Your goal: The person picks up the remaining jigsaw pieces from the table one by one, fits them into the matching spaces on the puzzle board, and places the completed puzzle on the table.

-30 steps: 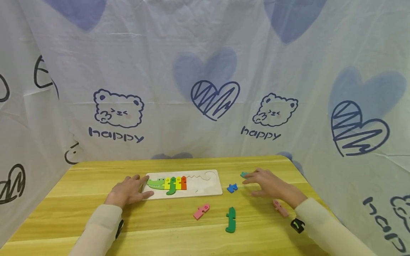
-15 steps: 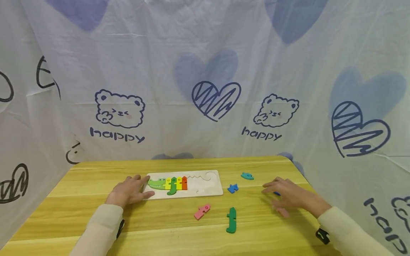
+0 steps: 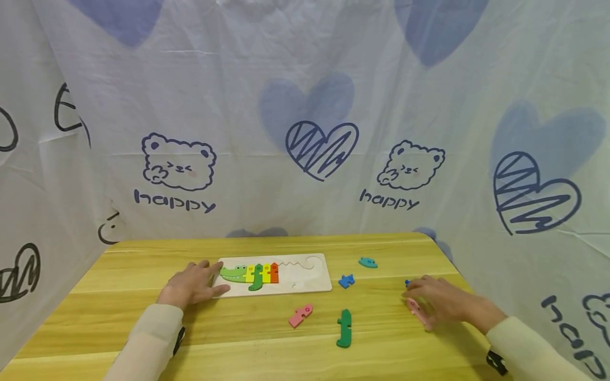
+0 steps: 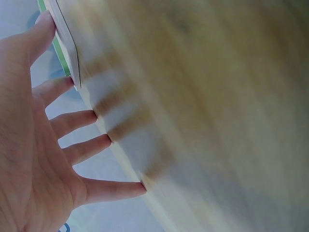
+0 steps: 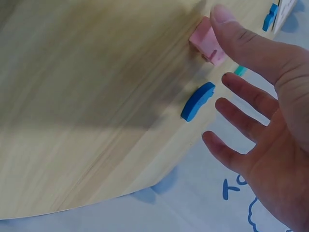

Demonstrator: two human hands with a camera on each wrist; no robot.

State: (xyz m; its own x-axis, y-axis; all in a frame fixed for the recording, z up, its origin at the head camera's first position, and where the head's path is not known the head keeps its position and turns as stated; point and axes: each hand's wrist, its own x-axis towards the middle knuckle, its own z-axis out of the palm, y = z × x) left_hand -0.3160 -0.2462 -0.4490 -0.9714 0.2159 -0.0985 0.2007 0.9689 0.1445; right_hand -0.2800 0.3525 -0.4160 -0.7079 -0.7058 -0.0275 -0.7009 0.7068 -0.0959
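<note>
My left hand [image 3: 190,286] rests at the left end of a pale wooden puzzle board [image 3: 305,283], fingers spread, with thumb and index finger touching it. In the board lie a green crocodile head [image 3: 232,273] and several yellow, green and orange-red body pieces [image 3: 259,275]. On the right, my right hand [image 3: 440,299] hovers over a pink puzzle piece [image 3: 417,312], its fingers apart and slightly bent. The right wrist view shows this pink piece [image 5: 205,38] behind the thumb and a curved blue piece [image 5: 198,101] near the fingertips. Nothing is visibly held there.
Between board and right hand lie a teal piece [image 3: 368,262] and a blue piece [image 3: 347,281]. Nearer the front are another pink piece [image 3: 301,315] and a long green leg piece [image 3: 344,328]. A printed cloth [image 3: 248,159] hangs behind the wooden table [image 3: 238,344].
My right hand has moved right and nearer, from beside the teal piece to over the pink piece, uncovering the teal piece. The left hand and board stay where they were.
</note>
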